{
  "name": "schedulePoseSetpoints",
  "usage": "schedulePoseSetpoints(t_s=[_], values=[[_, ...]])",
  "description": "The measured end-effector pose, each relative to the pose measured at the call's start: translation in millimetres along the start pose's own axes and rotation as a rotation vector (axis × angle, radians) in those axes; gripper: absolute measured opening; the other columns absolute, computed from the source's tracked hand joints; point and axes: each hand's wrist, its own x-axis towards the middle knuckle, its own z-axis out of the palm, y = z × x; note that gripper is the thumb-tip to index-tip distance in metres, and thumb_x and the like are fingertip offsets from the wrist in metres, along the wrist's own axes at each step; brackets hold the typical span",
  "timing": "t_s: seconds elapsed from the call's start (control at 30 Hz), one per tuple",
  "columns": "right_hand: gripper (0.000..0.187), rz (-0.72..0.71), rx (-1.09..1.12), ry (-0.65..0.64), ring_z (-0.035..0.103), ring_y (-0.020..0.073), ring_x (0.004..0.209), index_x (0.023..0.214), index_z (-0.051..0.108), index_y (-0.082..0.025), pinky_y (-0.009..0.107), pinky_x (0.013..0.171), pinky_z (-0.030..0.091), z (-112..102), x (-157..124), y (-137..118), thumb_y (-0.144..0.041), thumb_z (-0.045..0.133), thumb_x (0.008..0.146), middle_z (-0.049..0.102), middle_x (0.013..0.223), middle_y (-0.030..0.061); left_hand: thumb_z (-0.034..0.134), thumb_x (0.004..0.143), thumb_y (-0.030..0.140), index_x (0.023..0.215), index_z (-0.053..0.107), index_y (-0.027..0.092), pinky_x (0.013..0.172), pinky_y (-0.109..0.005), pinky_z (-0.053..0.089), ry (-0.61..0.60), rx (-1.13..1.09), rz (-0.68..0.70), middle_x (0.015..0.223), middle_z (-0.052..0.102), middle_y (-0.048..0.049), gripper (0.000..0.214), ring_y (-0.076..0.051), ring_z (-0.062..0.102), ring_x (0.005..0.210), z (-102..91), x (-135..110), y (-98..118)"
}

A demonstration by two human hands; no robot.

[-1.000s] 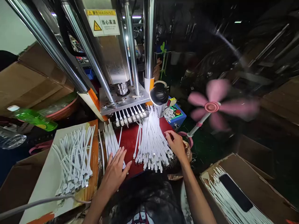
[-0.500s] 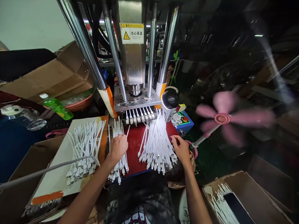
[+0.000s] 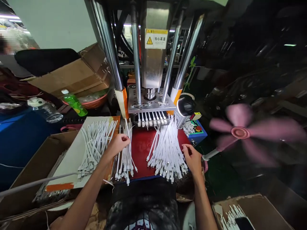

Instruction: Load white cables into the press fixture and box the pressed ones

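My left hand [image 3: 119,143] is over the narrow bundle of white USB cables [image 3: 124,163] on the red work surface [image 3: 140,150]. Its thumb and forefinger are pinched together at a white cable there. Half-curled and holding nothing I can see, my right hand [image 3: 193,158] hovers at the right edge of a wider fan of white cables [image 3: 166,150]. Thumb and forefinger stand slightly apart. Behind both bundles, a row of white cable ends [image 3: 153,122] sits in a holder below the metal plate [image 3: 151,107] of a press [image 3: 155,64].
More white cables [image 3: 97,140] lie on a board at the left. Around me are a green bottle [image 3: 75,103], a clear jug [image 3: 45,110], a black lamp [image 3: 185,107], a blue control box [image 3: 199,135], a spinning pink fan [image 3: 240,132] and a cardboard box [image 3: 254,207] with cables.
My view has swung left, shifting the scene rightward. My left hand has gone from a closed fist on the bundle to a raised pinch. The right hand keeps nearly the same pose.
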Motion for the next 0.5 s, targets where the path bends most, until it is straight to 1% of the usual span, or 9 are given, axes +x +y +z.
schedulePoseSetpoints(t_s=[0.07,0.13,0.2,0.27,0.4,0.5], values=[[0.041,0.007,-0.008,-0.009,0.072,0.0263,0.077,0.098,0.075,-0.017,0.035,0.075,0.054,0.2,0.6,1.5,-0.05,0.05,0.095,0.079,0.087,0.0115,0.065,0.081,0.047,0.075,0.067,0.019,0.07,-0.032,0.053,0.057,-0.119,0.022,0.068,0.07,-0.0017,0.029,-0.02,0.067,0.068,-11.1,-10.0,-0.5],[0.043,0.013,-0.014,-0.017,0.071,0.0261,0.075,0.099,0.075,-0.017,0.035,0.074,0.054,0.2,1.0,2.5,-0.052,0.05,0.095,0.078,0.086,0.0117,0.063,0.079,0.052,0.08,0.067,0.019,0.073,-0.031,0.053,0.118,-0.21,0.037,0.078,0.075,-0.005,0.033,-0.022,0.07,0.076,-20.9,-20.7,3.8],[0.044,0.018,-0.021,-0.024,0.071,0.0261,0.074,0.1,0.074,-0.016,0.035,0.073,0.053,0.0,0.9,2.9,-0.052,0.05,0.095,0.078,0.085,0.0117,0.063,0.08,0.053,0.086,0.067,0.019,0.076,-0.031,0.053,0.167,-0.275,0.048,0.089,0.078,-0.0077,0.035,-0.022,0.07,0.083,-29.6,-31.9,11.0],[0.044,0.023,-0.028,-0.025,0.07,0.0262,0.074,0.1,0.074,-0.016,0.036,0.072,0.053,-0.3,0.6,2.7,-0.053,0.051,0.095,0.078,0.085,0.0119,0.064,0.084,0.051,0.088,0.065,0.019,0.077,-0.029,0.053,0.194,-0.33,0.062,0.092,0.078,-0.0076,0.032,-0.021,0.069,0.085,-37.6,-43.8,19.0],[0.045,0.05,-0.047,-0.026,0.07,0.0265,0.074,0.101,0.074,-0.017,0.035,0.072,0.052,-0.8,0.4,3.0,-0.055,0.05,0.095,0.077,0.085,0.0115,0.067,0.088,0.043,0.079,0.059,0.022,0.066,-0.024,0.047,0.226,-0.456,0.108,0.077,0.074,-0.0026,0.024,-0.015,0.061,0.069,-52.4,-66.1,33.7],[0.046,0.062,-0.076,-0.031,0.071,0.0275,0.076,0.101,0.074,-0.017,0.036,0.071,0.051,-0.9,1.0,5.6,-0.056,0.05,0.093,0.078,0.086,0.0114,0.066,0.09,0.041,0.079,0.057,0.022,0.058,-0.024,0.044,0.245,-0.485,0.12,0.075,0.073,-0.0006,0.024,-0.013,0.054,0.061,-59.6,-72.8,40.9]])
